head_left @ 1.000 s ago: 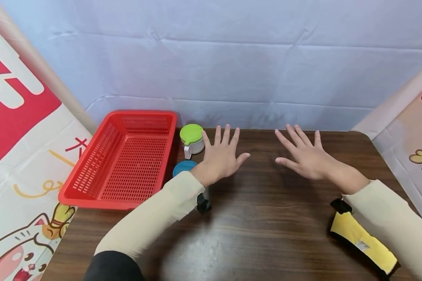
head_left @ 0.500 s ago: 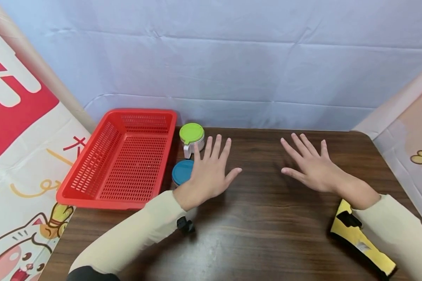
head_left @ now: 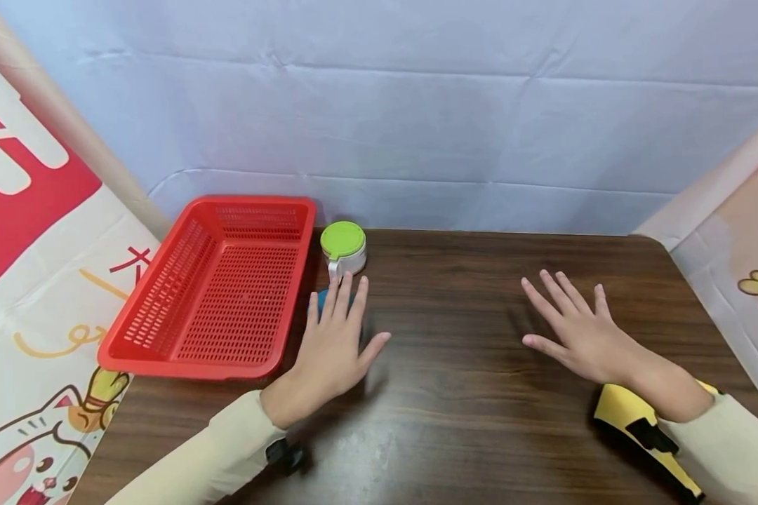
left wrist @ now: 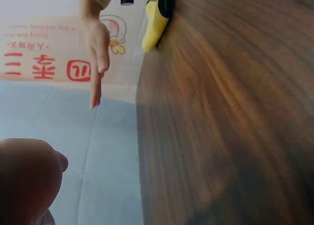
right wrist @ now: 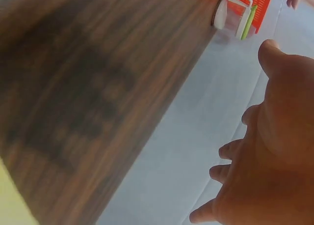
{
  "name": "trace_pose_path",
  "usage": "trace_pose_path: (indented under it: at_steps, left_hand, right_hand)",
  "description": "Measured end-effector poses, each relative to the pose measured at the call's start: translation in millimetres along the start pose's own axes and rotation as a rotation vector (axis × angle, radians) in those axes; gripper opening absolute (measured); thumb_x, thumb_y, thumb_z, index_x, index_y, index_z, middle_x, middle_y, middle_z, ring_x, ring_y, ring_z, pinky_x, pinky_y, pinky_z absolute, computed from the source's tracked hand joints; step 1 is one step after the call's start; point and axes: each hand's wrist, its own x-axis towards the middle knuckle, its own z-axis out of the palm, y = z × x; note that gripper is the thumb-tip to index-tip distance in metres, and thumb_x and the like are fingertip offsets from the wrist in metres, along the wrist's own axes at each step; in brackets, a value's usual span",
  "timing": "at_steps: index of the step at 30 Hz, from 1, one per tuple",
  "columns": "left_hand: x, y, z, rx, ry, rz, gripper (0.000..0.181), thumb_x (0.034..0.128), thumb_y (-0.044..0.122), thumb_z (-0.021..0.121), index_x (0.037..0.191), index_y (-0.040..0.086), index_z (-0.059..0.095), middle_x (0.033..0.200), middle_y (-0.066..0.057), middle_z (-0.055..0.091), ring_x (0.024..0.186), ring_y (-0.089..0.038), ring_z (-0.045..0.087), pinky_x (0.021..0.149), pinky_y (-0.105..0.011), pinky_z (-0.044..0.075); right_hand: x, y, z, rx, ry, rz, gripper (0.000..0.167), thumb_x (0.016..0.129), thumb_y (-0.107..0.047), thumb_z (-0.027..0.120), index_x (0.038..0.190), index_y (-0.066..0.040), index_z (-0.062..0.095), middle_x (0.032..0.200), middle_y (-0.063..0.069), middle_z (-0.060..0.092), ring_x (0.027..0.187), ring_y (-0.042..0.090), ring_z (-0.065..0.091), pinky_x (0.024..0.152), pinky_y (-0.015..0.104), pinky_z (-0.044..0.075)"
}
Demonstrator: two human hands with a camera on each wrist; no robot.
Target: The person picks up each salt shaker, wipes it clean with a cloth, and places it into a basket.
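My left hand (head_left: 331,347) hovers over the table with its fingers spread, holding nothing. In the head view it covers most of a blue-lidded container (head_left: 321,300). Just beyond its fingertips stands a jar with a green lid (head_left: 343,240) and a white handle. Over the right part of the table my right hand (head_left: 584,340) is also spread and holds nothing. Beneath the right wrist lies a yellow and black item (head_left: 622,407), partly hidden by the forearm; its kind is unclear. The right wrist view shows the green-lidded jar (right wrist: 238,18) on its side of the frame, clear-walled.
A red perforated plastic basket (head_left: 240,368) stands at the left, beside the jar and the blue-lidded container. The brown wooden table (head_left: 442,421) ends at a pale cloth backdrop (head_left: 417,126). Printed banners (head_left: 31,280) hang at both sides.
Both hands have drawn back toward the near side, the left one also moving left and the right one slightly right. The left hand now covers more of the blue lid. Both stay spread.
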Motion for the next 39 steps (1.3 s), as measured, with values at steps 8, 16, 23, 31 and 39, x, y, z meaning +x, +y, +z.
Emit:
trace_pose_path:
  at_steps: [8, 16, 23, 31, 39]
  left_hand:
    - [-27.5, -12.1, 8.3, -0.116, 0.058, -0.034, 0.086, 0.0992, 0.052, 0.059, 0.161, 0.004, 0.023, 0.167, -0.019, 0.019, 0.152, -0.038, 0.019, 0.119, -0.061, 0.021]
    - [-46.6, -22.3, 21.2, -0.21, 0.067, -0.121, 0.089, 0.0976, 0.046, 0.065, 0.16, 0.0, 0.021, 0.165, -0.024, 0.021, 0.15, -0.04, 0.024, 0.114, -0.066, 0.026]
    - [-53.3, -29.1, 26.0, -0.33, 0.046, -0.231, 0.093, 0.0974, 0.042, 0.067, 0.161, -0.001, 0.014, 0.167, -0.024, 0.011, 0.152, -0.042, 0.017, 0.113, -0.064, 0.029]
    - [-58.8, -34.0, 35.0, -0.426, 0.098, -0.293, 0.094, 0.0983, 0.034, 0.069, 0.16, -0.006, 0.009, 0.165, -0.028, 0.012, 0.152, -0.041, 0.018, 0.114, -0.06, 0.029]
    - [-61.6, -39.3, 45.7, -0.553, 0.166, -0.353, 0.083, 0.0977, 0.023, 0.071, 0.155, -0.01, 0.021, 0.157, -0.03, 0.033, 0.144, -0.04, 0.036, 0.114, -0.056, 0.033]
  right_hand:
    - [-21.0, 11.3, 4.7, 0.044, -0.022, 0.065, 0.088, 0.104, -0.044, 0.057, 0.164, -0.02, -0.003, 0.167, 0.026, -0.001, 0.153, 0.044, -0.006, 0.105, 0.078, -0.015]
    - [-45.0, 33.8, 7.0, 0.161, -0.018, 0.118, 0.087, 0.106, -0.035, 0.056, 0.164, -0.018, -0.006, 0.166, 0.028, -0.005, 0.152, 0.047, -0.008, 0.104, 0.079, -0.013]
    - [-62.7, 53.0, 10.0, 0.292, -0.08, 0.214, 0.088, 0.107, -0.033, 0.053, 0.161, -0.012, -0.014, 0.164, 0.029, -0.017, 0.147, 0.055, -0.014, 0.1, 0.082, -0.013]
    - [-82.1, 77.2, 18.4, 0.326, -0.143, 0.318, 0.091, 0.108, -0.037, 0.05, 0.157, -0.003, -0.019, 0.157, 0.039, -0.02, 0.141, 0.061, -0.018, 0.097, 0.084, -0.012]
    - [-101.9, 97.0, 32.3, 0.364, -0.193, 0.401, 0.096, 0.108, -0.04, 0.049, 0.15, 0.013, -0.019, 0.149, 0.051, -0.016, 0.134, 0.069, -0.016, 0.099, 0.083, -0.007]
